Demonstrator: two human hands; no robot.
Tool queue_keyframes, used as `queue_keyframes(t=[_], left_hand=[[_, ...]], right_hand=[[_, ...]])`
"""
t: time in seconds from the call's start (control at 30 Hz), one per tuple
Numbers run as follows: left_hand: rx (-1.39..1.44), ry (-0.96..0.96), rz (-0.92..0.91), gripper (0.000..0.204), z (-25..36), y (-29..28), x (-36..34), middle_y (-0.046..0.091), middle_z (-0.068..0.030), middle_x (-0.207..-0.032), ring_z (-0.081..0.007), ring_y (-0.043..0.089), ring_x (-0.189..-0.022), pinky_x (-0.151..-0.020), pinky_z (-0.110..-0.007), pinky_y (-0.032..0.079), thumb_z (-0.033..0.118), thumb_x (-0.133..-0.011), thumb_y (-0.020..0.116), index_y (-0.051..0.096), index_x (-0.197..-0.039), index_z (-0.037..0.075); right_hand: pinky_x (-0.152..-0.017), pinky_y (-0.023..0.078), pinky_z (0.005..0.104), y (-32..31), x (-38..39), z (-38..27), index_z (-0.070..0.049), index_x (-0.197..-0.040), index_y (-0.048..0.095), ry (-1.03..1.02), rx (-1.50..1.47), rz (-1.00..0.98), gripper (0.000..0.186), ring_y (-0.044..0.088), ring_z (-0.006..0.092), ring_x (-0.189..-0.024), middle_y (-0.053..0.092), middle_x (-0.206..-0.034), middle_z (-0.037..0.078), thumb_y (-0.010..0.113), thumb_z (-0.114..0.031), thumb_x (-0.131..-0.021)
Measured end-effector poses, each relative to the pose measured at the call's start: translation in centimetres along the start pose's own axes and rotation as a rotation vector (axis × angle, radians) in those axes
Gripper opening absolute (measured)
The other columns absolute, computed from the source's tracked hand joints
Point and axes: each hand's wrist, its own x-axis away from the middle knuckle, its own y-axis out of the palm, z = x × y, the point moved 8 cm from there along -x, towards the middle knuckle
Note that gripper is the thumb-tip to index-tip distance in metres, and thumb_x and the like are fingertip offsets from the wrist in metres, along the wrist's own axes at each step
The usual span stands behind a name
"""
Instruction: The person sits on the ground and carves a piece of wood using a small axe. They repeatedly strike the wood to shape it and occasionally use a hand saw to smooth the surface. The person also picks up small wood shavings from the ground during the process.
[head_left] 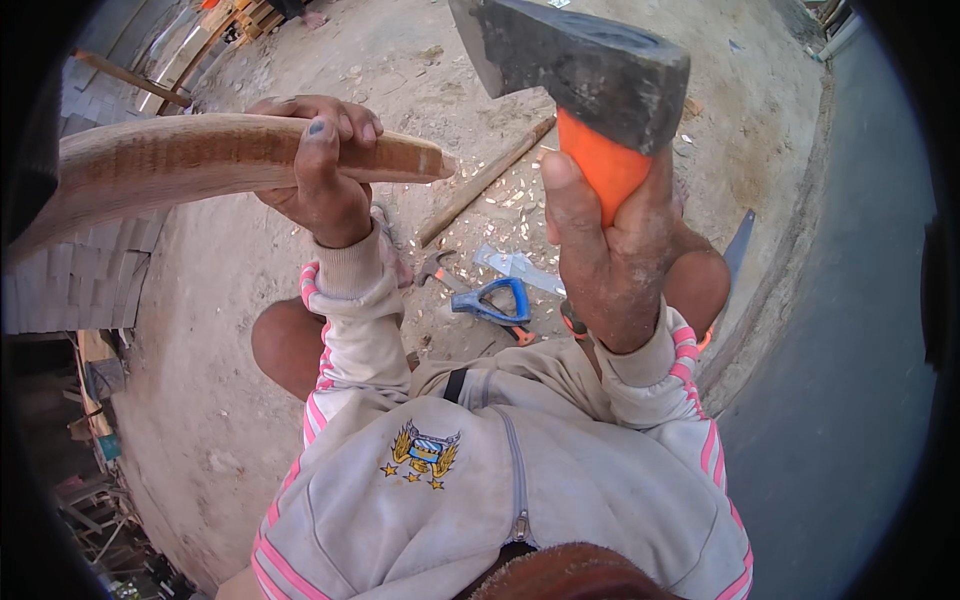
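My left hand (335, 185) is closed around a long, curved piece of pale wood (180, 155), close to its narrow, roughly cut end. The wood's wider end runs off toward the left edge of the picture. In my right hand (615, 260) is a hatchet (625, 75), raised to the right of the wood and apart from it. Its dark metal head tops an orange handle, which I grip just below the head; the cutting edge points up and left. The lower part of the handle is hidden by my hand.
Pale wood chips (520, 200) litter the dirt ground around a wooden stick (490, 180). Between my legs lie a claw hammer (435, 268) and a blue D-shaped handle (495, 300). A saw blade (740, 245) stands by my right knee, near a grey wall (830, 300). Blocks (75, 290) are stacked at left.
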Motion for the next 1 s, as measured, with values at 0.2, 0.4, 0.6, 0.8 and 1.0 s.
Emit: queue_keyframes(t=[0.2, 0.4, 0.6, 0.8, 1.0], left_hand=[[-0.089, -0.006, 0.111, 0.028, -0.5, -0.6, 0.9, 0.054, -0.0116, -0.076, -0.0224, 0.057, -0.063, -0.061, -0.039, 0.053, 0.004, -0.084, 0.059, 0.048, -0.109, 0.003], [-0.086, -0.033, 0.116, 0.025, -1.4, -1.8, 1.4, 0.054, -0.0124, -0.075, -0.0225, 0.057, -0.061, -0.060, -0.039, 0.053, 0.002, -0.084, 0.058, 0.049, -0.107, 0.000], [-0.053, -0.049, 0.102, 0.027, -2.1, -1.0, 0.5, 0.054, -0.0119, -0.074, -0.0225, 0.057, -0.061, -0.059, -0.039, 0.053, 0.003, -0.083, 0.059, 0.049, -0.108, 0.002], [0.166, -0.173, -0.179, 0.037, -2.0, -1.3, 0.5, 0.050, -0.0061, -0.076, -0.0206, 0.055, -0.065, -0.065, -0.041, 0.051, 0.013, -0.084, 0.060, 0.049, -0.119, 0.011], [0.278, -0.210, -0.270, 0.037, -2.8, -1.1, -0.5, 0.049, -0.0051, -0.075, -0.0199, 0.055, -0.065, -0.065, -0.042, 0.051, 0.014, -0.084, 0.061, 0.050, -0.120, 0.014]], right_hand=[[-0.056, 0.050, 0.0527, 4.6, 3.8, 7.9, -0.004, -0.118, 0.045, 0.197, 0.271, -0.320, 0.033, 0.065, 0.0477, -0.070, 0.063, -0.075, 0.026, 0.062, -0.022, -0.097], [-0.057, 0.050, 0.0532, 1.9, 0.6, 0.5, -0.003, -0.118, 0.045, 0.038, 0.104, -0.089, 0.034, 0.065, 0.0486, -0.072, 0.062, -0.075, 0.026, 0.063, -0.022, -0.096], [-0.064, 0.052, 0.0540, 4.6, 4.3, 10.2, -0.001, -0.118, 0.043, 0.240, 0.407, -0.354, 0.036, 0.066, 0.0499, -0.074, 0.065, -0.079, 0.028, 0.061, -0.023, -0.096], [-0.061, 0.051, 0.0518, 3.6, 4.8, 10.2, -0.001, -0.121, 0.043, 0.392, 0.224, -0.331, 0.035, 0.067, 0.0473, -0.075, 0.064, -0.079, 0.026, 0.060, -0.022, -0.097], [-0.059, 0.052, 0.0463, 1.0, 0.7, -0.6, -0.003, -0.119, 0.047, -0.124, 0.155, 0.005, 0.034, 0.068, 0.0432, -0.072, 0.064, -0.076, 0.023, 0.067, -0.015, -0.094]])
